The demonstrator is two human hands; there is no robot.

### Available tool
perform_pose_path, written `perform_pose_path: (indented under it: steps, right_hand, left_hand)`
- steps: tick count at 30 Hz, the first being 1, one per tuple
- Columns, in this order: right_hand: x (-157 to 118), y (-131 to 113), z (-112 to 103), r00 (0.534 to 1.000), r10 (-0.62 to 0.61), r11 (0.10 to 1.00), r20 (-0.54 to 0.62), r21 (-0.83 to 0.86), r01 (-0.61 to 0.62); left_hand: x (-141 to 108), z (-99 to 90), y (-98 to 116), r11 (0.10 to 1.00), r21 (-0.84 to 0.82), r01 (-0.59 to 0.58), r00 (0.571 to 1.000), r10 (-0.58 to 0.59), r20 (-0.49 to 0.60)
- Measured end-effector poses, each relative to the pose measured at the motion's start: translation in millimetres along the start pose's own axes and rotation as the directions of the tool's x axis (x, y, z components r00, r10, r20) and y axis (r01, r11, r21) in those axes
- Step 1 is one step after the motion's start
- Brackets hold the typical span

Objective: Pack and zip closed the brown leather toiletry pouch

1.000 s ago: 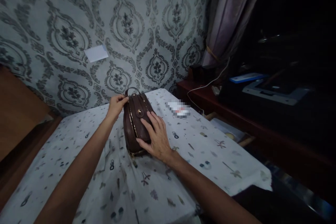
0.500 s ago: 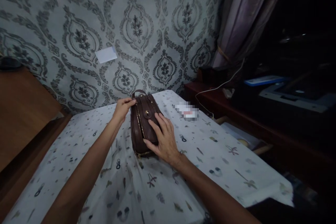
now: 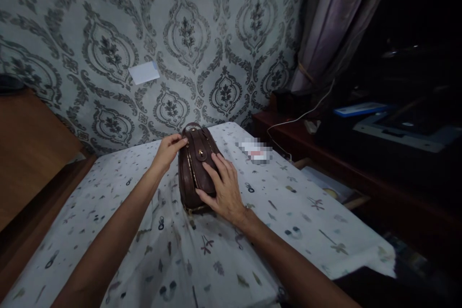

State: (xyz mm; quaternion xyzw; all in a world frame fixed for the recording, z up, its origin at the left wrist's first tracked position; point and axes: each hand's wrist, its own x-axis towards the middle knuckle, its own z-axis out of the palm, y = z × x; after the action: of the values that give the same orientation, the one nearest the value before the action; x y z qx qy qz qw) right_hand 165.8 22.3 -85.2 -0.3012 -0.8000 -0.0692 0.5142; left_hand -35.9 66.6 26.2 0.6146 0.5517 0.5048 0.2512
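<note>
A dark brown leather bag (image 3: pixel 205 178) lies on the patterned cloth, its strap handle (image 3: pixel 190 127) at the far end. A gold zipper (image 3: pixel 191 166) runs along its left side, and a tab with a gold clasp (image 3: pixel 201 153) sits in the middle. At the zipper's far end, my left hand (image 3: pixel 169 151) pinches the zipper pull between thumb and fingers; the pull itself is mostly hidden. My right hand (image 3: pixel 227 190) rests on the bag's near right part, fingers spread, the thumb close to the zipper's near end.
White patterned cloth (image 3: pixel 252 231) covers the table. A blurred-out white item (image 3: pixel 255 150) lies right of the bag. A wooden panel (image 3: pixel 32 149) stands at left. At right are a dark red surface (image 3: pixel 265 118), a white cable (image 3: pixel 306 113) and an open drawer (image 3: pixel 327 185).
Both hands keep nearly the same places on the bag. The whole view has shifted slightly; the zipper looks much the same.
</note>
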Motion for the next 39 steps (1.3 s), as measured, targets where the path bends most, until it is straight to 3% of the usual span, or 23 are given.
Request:
perform_pose_path:
  steps: [5,14,18,22,29,34,39]
  right_hand:
    - [-1.1,-2.4,-1.2,1.000,0.003,1.000,0.017,-0.001,-0.003]
    - [-1.6,-5.6,-2.7,1.000,-0.007,1.000,-0.024,-0.012,0.007]
    - [-0.9,-5.9,-3.9,1.000,-0.013,1.000,-0.028,0.011,0.013]
    - [-1.0,-6.4,-5.1,1.000,-0.013,0.999,-0.010,0.039,0.013]
    - [-1.6,-5.9,-4.8,1.000,-0.008,0.999,0.004,0.046,0.008]
    - [-2.0,-5.6,-5.3,0.999,0.007,1.000,0.042,0.021,-0.008]
    - [-2.0,-5.6,-6.9,0.997,0.013,1.000,0.082,0.012,-0.014]
  left_hand:
    - [15.6,9.2,7.8,0.999,0.006,-0.046,0.999,0.046,0.000]
    - [54.8,23.7,31.5,0.925,0.344,-0.161,0.969,0.081,0.234]
    - [61.6,29.3,32.8,0.953,0.290,-0.094,0.959,0.008,0.283]
    - [58.2,34.6,30.6,0.975,0.210,-0.074,0.952,0.006,0.306]
    - [50.7,42.7,30.5,0.987,0.161,-0.019,0.972,-0.020,0.233]
    - [42.6,46.4,35.7,0.998,0.033,0.057,0.988,-0.061,0.139]
    - [32.3,45.6,41.7,0.999,-0.017,0.044,0.989,-0.041,0.144]
